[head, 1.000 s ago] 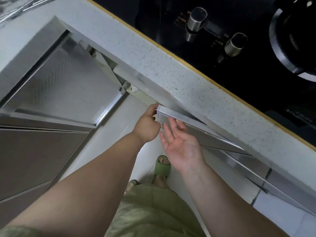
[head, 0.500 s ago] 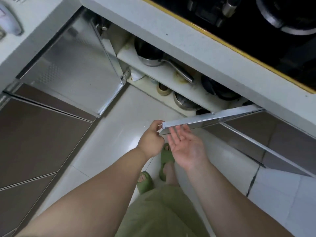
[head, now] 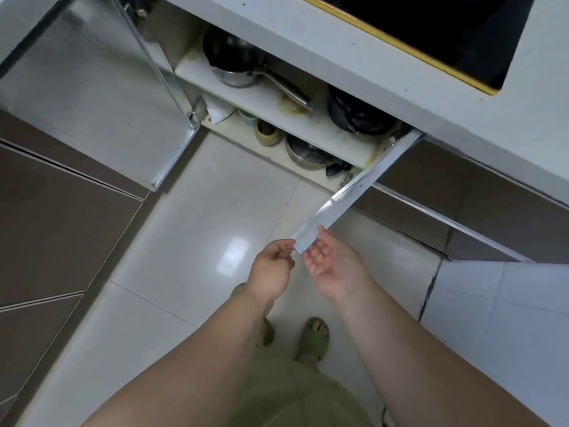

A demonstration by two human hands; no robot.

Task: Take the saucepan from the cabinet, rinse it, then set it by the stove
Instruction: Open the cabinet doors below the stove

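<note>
Floor (head: 197, 229): large glossy pale tiles, thin grout lines, a bright patch of reflected light near the middle. Right side: a lighter tile section (head: 498, 322) past a dark cracked joint. Cabinet fronts (head: 55, 229): brown panels with thin metal trim, left and right. Two doors stand open: the left one (head: 92, 87) with a silvery inner face, the right one (head: 354, 204) seen edge-on. Table (head: 354, 50): pale speckled stone. Cooktop (head: 431, 26): black glass, gold edging.
</note>
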